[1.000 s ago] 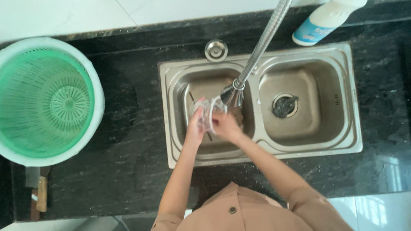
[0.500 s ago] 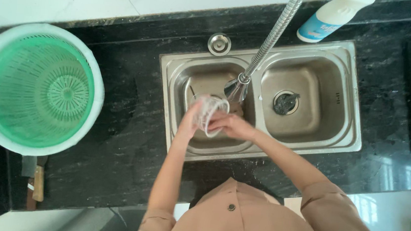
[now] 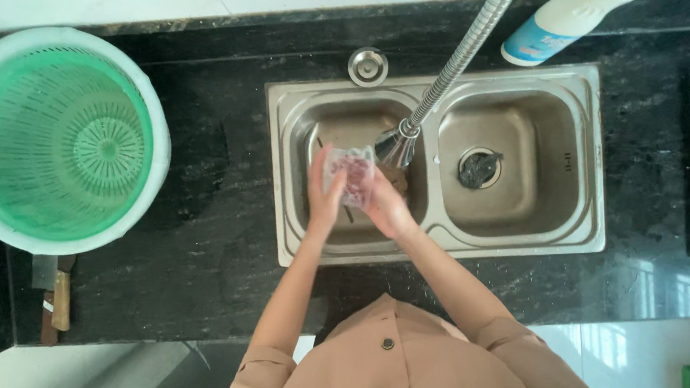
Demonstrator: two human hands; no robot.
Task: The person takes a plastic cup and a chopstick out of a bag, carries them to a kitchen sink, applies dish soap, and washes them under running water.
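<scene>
Both hands, left hand (image 3: 324,196) and right hand (image 3: 385,206), clasp a clear glass (image 3: 349,174) under the faucet (image 3: 399,145) | step: rinsing over the sink (image 3: 524,243) | next needs steady turning

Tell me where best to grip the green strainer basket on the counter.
Probably by the top rim of the green strainer basket, coming from above: it stands upright with its mouth open, the rim is its widest exposed edge, and the perforated walls taper downward inside the white outer tub.

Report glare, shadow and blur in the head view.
Head view: daylight glare on the glossy black counter at lower right; steel sink gleams softly; the clear glass between left hand and right hand is slightly smeared; the green basket is sharp.
</scene>
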